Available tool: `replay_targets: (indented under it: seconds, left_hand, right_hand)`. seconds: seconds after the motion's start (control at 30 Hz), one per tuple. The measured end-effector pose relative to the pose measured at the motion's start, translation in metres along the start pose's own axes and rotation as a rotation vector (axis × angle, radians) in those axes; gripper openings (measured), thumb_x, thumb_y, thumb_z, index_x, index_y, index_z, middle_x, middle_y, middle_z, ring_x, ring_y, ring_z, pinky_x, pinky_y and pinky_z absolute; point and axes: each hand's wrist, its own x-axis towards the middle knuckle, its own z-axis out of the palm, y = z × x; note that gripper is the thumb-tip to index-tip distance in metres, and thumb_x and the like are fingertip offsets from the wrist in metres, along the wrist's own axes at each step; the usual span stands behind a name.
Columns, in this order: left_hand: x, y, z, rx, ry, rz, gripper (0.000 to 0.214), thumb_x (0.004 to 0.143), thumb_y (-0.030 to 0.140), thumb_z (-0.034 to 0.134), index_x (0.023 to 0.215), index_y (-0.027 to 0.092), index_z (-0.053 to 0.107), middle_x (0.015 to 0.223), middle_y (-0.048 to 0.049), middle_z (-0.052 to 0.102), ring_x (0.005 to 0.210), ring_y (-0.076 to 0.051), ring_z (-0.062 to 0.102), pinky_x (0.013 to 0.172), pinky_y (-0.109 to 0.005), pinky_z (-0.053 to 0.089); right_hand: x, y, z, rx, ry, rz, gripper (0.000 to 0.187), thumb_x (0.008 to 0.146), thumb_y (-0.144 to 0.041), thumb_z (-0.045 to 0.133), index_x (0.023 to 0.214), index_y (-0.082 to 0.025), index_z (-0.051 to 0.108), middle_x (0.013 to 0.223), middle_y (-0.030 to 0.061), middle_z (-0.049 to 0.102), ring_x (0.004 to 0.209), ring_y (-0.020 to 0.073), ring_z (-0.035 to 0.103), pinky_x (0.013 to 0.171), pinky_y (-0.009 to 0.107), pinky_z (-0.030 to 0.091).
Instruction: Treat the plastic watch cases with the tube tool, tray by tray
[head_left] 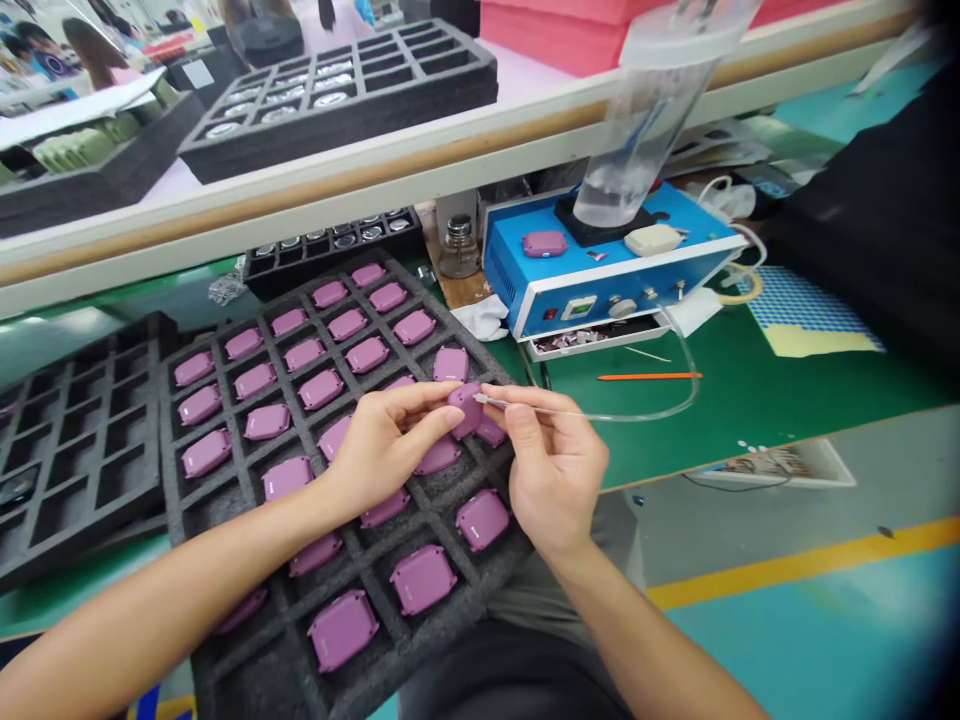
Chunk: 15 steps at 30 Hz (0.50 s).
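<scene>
foam tray [225, 640] left of machine [600, 265], cases [420, 578] in tray

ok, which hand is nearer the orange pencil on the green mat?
Right. The right hand is just below-left of the orange pencil; the left hand sits farther left over the foam tray.

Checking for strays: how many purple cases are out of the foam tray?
2: a held case in the left hand; a loose case on the blue machine. Others may be hidden.
</scene>
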Motion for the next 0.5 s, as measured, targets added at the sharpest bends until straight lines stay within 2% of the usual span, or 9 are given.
replay_targets:
  seconds: [0.5]
  left_hand:
    - [-0.0017, -0.0001, -0.0012, 0.014, 0.009, 0.041, 0.031, 0.089, 0.033, 0.076, 0.116, 0.018, 0.082, 0.114, -0.0070, 0.081, 0.099, -0.025, 0.079, 0.086, -0.030, 0.065]
  right_hand:
    - [-0.0012, 0.0028, 0.0002, 0.071, -0.024, -0.003, 0.010, 0.097, -0.029, 0.069, 0.104, -0.024, 0.075, 0.106, 0.0044, 0.079, 0.099, 0.0195, 0.077, 0.092, 0.037, 0.065]
